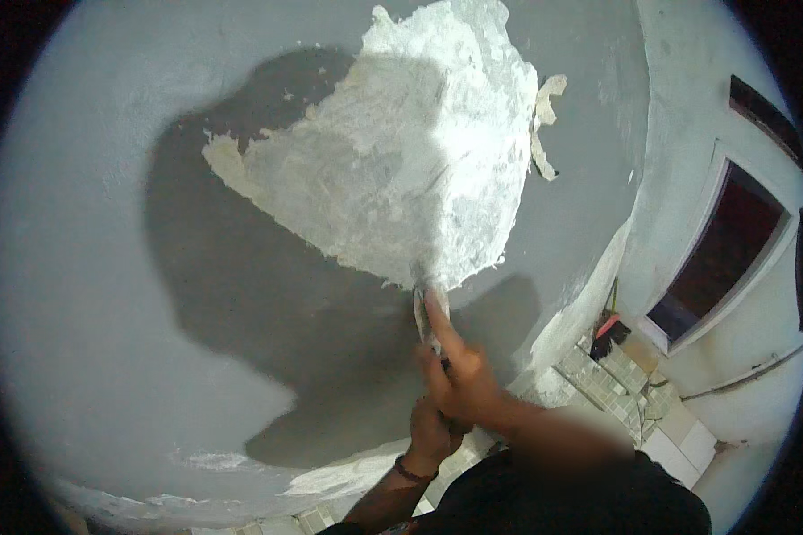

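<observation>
Wall (80,267) across left and centre looks part-stripped, pale patch (375,169) bare at upper centre, grey paint (589,205) left around it, right hand (462,382) clamping its fingers on a scraper (421,316), left hand (432,433) just below, grip unclear.

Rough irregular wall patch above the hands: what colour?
The patch is mottled white and pale grey; head view.

The right hand (466,385) wraps its fingers around a metal scraper (421,314), one laid along the blade. Against it from below curls the left hand (434,428), its hold partly hidden. The tip meets the lower edge of a jagged, pale bare patch (366,178) in a grey wall (80,267); a broom (610,339) stands at right.
</observation>
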`<state>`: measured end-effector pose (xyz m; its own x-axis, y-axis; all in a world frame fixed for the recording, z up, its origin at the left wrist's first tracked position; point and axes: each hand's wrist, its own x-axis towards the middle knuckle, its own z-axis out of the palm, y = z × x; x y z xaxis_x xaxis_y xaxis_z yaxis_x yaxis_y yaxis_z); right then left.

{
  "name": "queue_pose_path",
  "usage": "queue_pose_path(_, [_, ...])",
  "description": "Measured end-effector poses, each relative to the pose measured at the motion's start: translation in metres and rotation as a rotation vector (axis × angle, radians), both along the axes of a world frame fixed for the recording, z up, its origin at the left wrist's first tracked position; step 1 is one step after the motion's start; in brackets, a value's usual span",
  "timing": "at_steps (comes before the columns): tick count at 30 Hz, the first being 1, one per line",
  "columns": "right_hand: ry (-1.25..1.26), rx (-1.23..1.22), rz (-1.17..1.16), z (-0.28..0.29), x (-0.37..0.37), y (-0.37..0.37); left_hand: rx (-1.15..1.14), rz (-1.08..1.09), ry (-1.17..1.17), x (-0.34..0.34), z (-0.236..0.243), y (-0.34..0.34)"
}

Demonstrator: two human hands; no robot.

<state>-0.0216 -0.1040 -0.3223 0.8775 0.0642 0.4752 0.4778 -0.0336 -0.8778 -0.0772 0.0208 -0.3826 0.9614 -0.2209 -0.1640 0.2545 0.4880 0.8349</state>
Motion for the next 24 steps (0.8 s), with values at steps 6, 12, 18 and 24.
queue_pose_path(6, [0.133, -0.178, 0.049, 0.002, -0.001, -0.004, 0.849, 0.188, -0.632, 0.004, 0.009, -0.016])
queue_pose_path(12, [-0.026, -0.048, -0.022, 0.005, -0.002, -0.003, 0.214, 0.161, -0.083, -0.002, 0.028, -0.027])
queue_pose_path(18, [0.109, 0.040, 0.063, 0.008, 0.002, -0.007, 1.145, 0.176, -0.784, 0.002, 0.034, -0.022])
queue_pose_path(24, [-0.013, 0.093, 0.088, 0.013, 0.007, -0.010, 0.234, 0.108, -0.080, 0.001, 0.020, -0.013])
